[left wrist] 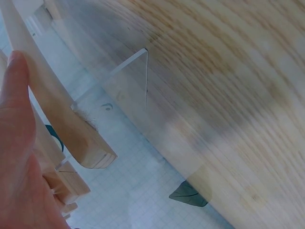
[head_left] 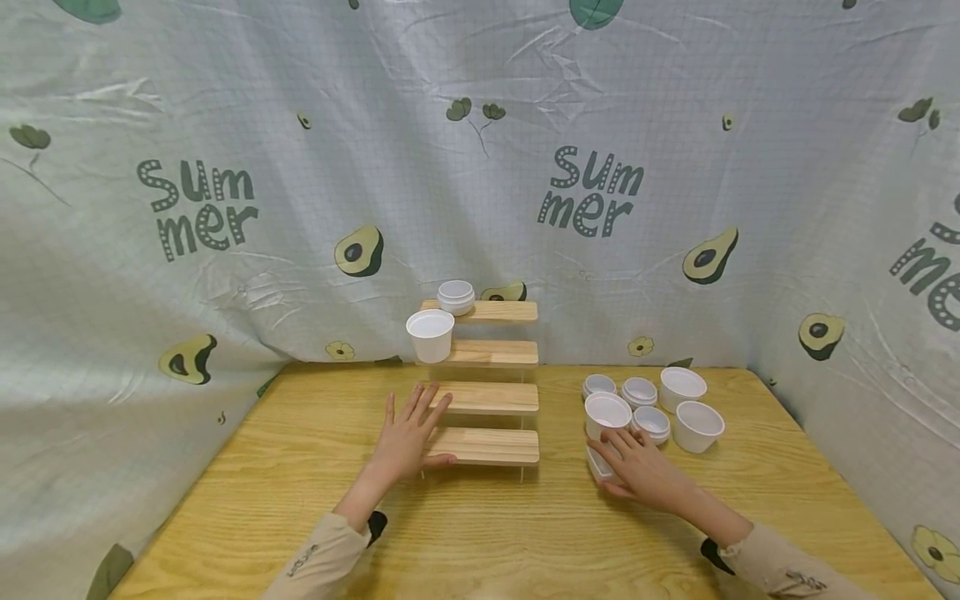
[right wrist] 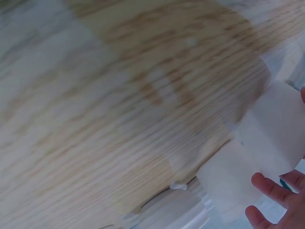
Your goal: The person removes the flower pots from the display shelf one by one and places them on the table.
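My left hand (head_left: 401, 446), fingers spread, rests against the left end of a stepped wooden rack (head_left: 491, 446). Its thumb (left wrist: 16, 71) lies along the edge of a board. A white tapered cup (head_left: 431, 337) and a low white round jar (head_left: 456, 297) sit on the upper steps at the left. On the right, my right hand (head_left: 641, 471) holds a tilted white cup (head_left: 600, 462) between thumb and fingers; the hand partly hides it. Just behind stands another white cup (head_left: 607, 410).
Several low white jars (head_left: 651, 422) and two white cups (head_left: 699, 427) stand behind and right of my right hand on the wooden table (head_left: 480, 542). A patterned cloth (head_left: 450, 200) hangs behind the table. The rack has clear supports (left wrist: 128, 71).
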{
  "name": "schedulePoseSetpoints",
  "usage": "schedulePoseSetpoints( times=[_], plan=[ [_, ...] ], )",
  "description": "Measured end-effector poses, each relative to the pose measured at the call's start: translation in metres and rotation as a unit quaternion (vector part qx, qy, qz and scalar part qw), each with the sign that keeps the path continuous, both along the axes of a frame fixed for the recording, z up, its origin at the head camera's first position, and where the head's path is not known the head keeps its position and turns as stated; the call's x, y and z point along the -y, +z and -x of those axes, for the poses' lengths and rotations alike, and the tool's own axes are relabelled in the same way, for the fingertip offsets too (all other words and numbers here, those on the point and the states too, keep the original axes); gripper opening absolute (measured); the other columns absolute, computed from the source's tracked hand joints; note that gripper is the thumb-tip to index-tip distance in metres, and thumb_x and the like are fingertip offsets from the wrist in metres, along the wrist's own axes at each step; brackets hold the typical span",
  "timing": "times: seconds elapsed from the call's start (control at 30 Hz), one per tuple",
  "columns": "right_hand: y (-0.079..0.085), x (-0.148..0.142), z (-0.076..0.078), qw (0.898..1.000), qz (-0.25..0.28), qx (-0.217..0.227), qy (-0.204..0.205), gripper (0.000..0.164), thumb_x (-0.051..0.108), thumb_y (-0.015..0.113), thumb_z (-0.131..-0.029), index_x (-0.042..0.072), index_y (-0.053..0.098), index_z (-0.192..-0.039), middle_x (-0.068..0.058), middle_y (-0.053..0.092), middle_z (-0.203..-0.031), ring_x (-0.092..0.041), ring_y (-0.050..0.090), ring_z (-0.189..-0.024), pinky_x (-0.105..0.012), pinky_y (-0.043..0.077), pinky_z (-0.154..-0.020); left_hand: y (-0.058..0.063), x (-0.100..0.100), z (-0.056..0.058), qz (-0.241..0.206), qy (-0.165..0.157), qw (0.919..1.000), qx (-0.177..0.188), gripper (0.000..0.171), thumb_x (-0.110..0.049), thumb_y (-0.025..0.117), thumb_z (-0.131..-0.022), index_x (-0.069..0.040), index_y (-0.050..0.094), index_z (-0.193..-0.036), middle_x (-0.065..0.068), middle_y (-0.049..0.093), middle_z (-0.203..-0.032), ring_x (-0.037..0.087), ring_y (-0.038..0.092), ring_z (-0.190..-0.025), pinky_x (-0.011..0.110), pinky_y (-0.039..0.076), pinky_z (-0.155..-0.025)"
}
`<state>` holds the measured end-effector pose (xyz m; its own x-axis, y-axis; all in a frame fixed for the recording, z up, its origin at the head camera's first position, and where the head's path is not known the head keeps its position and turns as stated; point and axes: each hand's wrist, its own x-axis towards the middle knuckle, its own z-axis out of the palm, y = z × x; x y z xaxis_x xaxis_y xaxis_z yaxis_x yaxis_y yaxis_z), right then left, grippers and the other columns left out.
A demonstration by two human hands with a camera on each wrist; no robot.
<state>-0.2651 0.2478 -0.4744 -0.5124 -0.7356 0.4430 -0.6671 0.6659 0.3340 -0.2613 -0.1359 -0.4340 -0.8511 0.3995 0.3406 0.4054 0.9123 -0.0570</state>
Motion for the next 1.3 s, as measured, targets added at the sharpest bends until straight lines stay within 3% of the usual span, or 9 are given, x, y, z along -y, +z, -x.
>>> schedulePoseSetpoints(
  times=[0.5, 0.83, 0.97, 1.1, 1.3],
  plan=[
    [-0.001, -0.001, 0.0, 1.0, 0.022, -0.001, 0.01, 0.065, 0.045, 0.068, -0.069, 0.012, 0.052, -0.123, -0.009, 0.054, -0.108, -0.025, 0.048, -0.099, -0.046, 0.04, -0.072, 0.0, 0.0, 0.0, 0.001, 0.003, 0.9999, 0.013, 0.093, -0.065, 0.058, -0.068, -0.017, 0.025, -0.142, 0.011, 0.021, -0.148, 0.033, 0.019, -0.136, 0.064, 0.013, -0.103],
    [0.014, 0.008, 0.003, 0.999, 0.041, -0.015, 0.018, 0.063, 0.039, 0.07, -0.069, 0.009, 0.052, -0.121, -0.01, 0.053, -0.107, -0.025, 0.048, -0.094, -0.044, 0.038, -0.071, 0.001, 0.001, 0.002, -0.012, -0.003, 0.9998, 0.017, 0.092, -0.063, 0.057, -0.069, -0.017, 0.025, -0.142, 0.011, 0.021, -0.148, 0.032, 0.018, -0.137, 0.064, 0.011, -0.103],
    [0.021, 0.013, 0.006, 0.998, 0.054, -0.011, 0.023, 0.059, 0.036, 0.068, -0.071, 0.008, 0.051, -0.12, -0.01, 0.051, -0.107, -0.025, 0.046, -0.093, -0.043, 0.036, -0.071, 0.002, 0.001, 0.002, -0.013, -0.003, 0.9997, 0.02, 0.093, -0.064, 0.057, -0.069, -0.017, 0.024, -0.142, 0.011, 0.02, -0.149, 0.032, 0.017, -0.137, 0.064, 0.01, -0.103],
    [0.028, 0.018, 0.008, 0.997, 0.064, -0.016, 0.031, 0.053, 0.043, 0.058, -0.082, 0.008, 0.051, -0.121, -0.011, 0.05, -0.107, -0.026, 0.045, -0.092, -0.043, 0.035, -0.072, 0.003, 0.001, 0.002, -0.008, -0.001, 0.9998, 0.016, 0.092, -0.064, 0.057, -0.068, -0.017, 0.026, -0.142, 0.011, 0.022, -0.148, 0.032, 0.018, -0.137, 0.064, 0.012, -0.103],
    [0.039, 0.028, 0.013, 0.996, 0.078, -0.024, 0.041, 0.053, 0.041, 0.059, -0.081, 0.006, 0.051, -0.12, -0.012, 0.051, -0.107, -0.028, 0.047, -0.094, -0.046, 0.038, -0.074, 0.006, 0.001, 0.002, -0.013, -0.006, 0.9996, 0.024, 0.092, -0.061, 0.059, -0.069, -0.016, 0.026, -0.141, 0.013, 0.022, -0.148, 0.033, 0.018, -0.136, 0.065, 0.01, -0.103]
  ],
)
